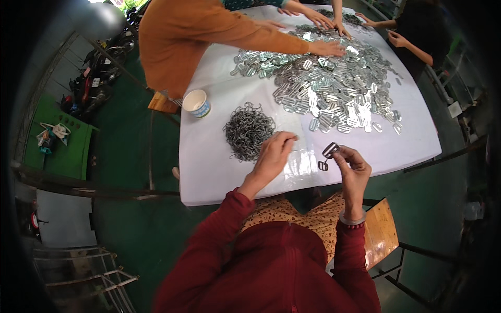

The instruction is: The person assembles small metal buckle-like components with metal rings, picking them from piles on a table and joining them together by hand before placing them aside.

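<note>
Pinching a slotted metal buckle (329, 149) with our right grip (355, 168) over the near counter (209, 175), we have another slotted piece (323, 166) just below. Our left grip (272, 155) nears the hook pile (248, 131); whether it holds anything, we cannot tell.

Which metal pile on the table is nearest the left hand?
The small, round, dark pile of bent pieces, just beside the left hand. The shiny pile of flat buckles spreads much wider and lies farther away.

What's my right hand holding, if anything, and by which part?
Your right-hand grip holds a slotted metal buckle by its right edge.
</note>
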Demonstrator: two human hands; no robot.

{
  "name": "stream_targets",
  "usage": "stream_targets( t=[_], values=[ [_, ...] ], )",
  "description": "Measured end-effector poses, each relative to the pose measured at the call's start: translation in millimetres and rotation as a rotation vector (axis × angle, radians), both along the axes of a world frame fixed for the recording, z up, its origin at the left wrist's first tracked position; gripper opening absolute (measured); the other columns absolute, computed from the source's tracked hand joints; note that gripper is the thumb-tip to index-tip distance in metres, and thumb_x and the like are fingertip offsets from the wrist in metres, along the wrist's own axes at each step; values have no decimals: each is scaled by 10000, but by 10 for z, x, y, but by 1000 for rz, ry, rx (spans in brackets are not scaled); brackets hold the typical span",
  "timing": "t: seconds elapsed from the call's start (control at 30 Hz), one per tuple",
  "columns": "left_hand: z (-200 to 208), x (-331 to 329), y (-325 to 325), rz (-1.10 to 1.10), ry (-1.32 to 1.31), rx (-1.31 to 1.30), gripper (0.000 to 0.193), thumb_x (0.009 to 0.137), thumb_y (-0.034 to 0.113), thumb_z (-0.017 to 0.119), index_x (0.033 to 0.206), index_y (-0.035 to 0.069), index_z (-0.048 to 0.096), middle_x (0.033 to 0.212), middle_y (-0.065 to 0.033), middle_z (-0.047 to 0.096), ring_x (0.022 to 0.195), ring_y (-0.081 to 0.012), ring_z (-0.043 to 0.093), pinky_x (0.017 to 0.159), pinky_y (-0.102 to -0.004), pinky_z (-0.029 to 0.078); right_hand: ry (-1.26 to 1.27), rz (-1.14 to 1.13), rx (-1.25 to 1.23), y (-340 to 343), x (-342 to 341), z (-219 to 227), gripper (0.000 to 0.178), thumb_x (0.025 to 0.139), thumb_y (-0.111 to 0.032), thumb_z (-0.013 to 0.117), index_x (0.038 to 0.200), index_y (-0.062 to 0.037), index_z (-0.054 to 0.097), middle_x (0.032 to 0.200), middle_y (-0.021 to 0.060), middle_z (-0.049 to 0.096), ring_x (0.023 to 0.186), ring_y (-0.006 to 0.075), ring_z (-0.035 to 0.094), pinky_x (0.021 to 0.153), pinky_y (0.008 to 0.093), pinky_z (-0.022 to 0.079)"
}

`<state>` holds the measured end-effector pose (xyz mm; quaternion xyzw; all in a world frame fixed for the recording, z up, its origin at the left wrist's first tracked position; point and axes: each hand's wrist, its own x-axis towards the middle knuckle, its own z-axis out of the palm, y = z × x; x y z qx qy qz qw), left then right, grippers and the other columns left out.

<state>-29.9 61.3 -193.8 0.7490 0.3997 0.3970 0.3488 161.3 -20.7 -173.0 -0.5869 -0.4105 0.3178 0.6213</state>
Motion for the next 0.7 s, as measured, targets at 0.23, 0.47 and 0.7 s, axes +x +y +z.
stream_targets(
  t=[0.23, 0.47, 0.7],
  values=[
    [556, 195, -216, -219, -247, -256, 136, 861, 74, 628, 960, -18, 632, 970, -55, 621, 885, -120, 597, 783, -249, 478, -10, 41, -2, 55, -101, -44, 175, 768, -24, 698, 938, 15, 681, 812, 39, 682, 707, 70, 545, 641, 214, 422],
    [393, 193, -189, -130, -58, 14, 121, 828, 103, 647, 904, 10, 634, 965, -96, 583, 900, -251, 590, 780, -321, 463, -222, 78, 37, 21, -201, 67, 173, 749, -9, 698, 921, -29, 704, 818, 55, 681, 712, 111, 539, 651, 231, 429],
    [413, 67, -253, -231, -110, -463, 100, 904, 74, 564, 975, 14, 599, 1017, -65, 651, 920, -110, 591, 837, -251, 450, -211, 173, 14, 34, -41, -9, 361, 756, -53, 719, 1111, -51, 653, 867, 52, 688, 731, 96, 589, 662, 238, 447]
  ],
)
